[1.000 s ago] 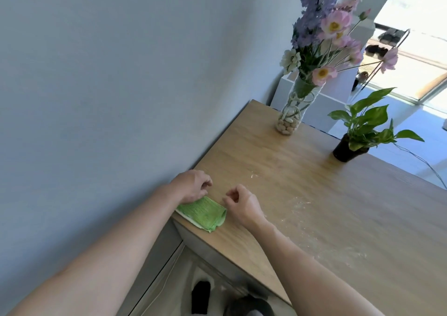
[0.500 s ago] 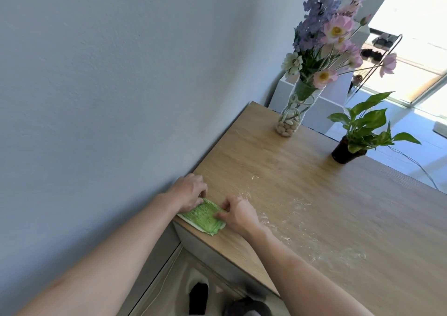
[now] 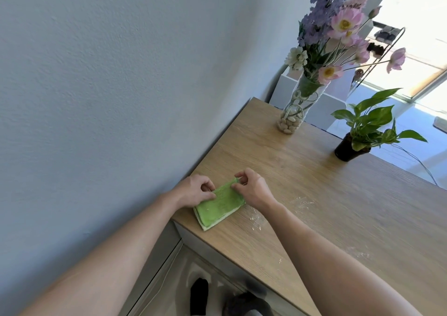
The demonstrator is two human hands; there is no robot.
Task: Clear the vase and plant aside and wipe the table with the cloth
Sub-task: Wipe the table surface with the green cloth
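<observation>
A folded green cloth (image 3: 219, 207) lies at the near left corner of the wooden table (image 3: 326, 202), close to the wall. My left hand (image 3: 193, 191) pinches the cloth's far left edge. My right hand (image 3: 252, 187) pinches its far right corner, fingers curled. A glass vase (image 3: 294, 115) with pebbles and pink, purple and white flowers stands at the table's far left end. To its right, a small green plant in a black pot (image 3: 348, 150) stands near the far edge.
White crumbs or powder (image 3: 300, 202) are scattered on the table right of the cloth. The grey wall (image 3: 108, 86) runs along the table's left side. A white cabinet (image 3: 321, 107) stands behind the vase. The floor and dark shoes show below the near edge.
Both hands closed in on the cloth and took hold of its far edge, lifting it slightly. The view shifted a little; vase and plant stayed where they were.
</observation>
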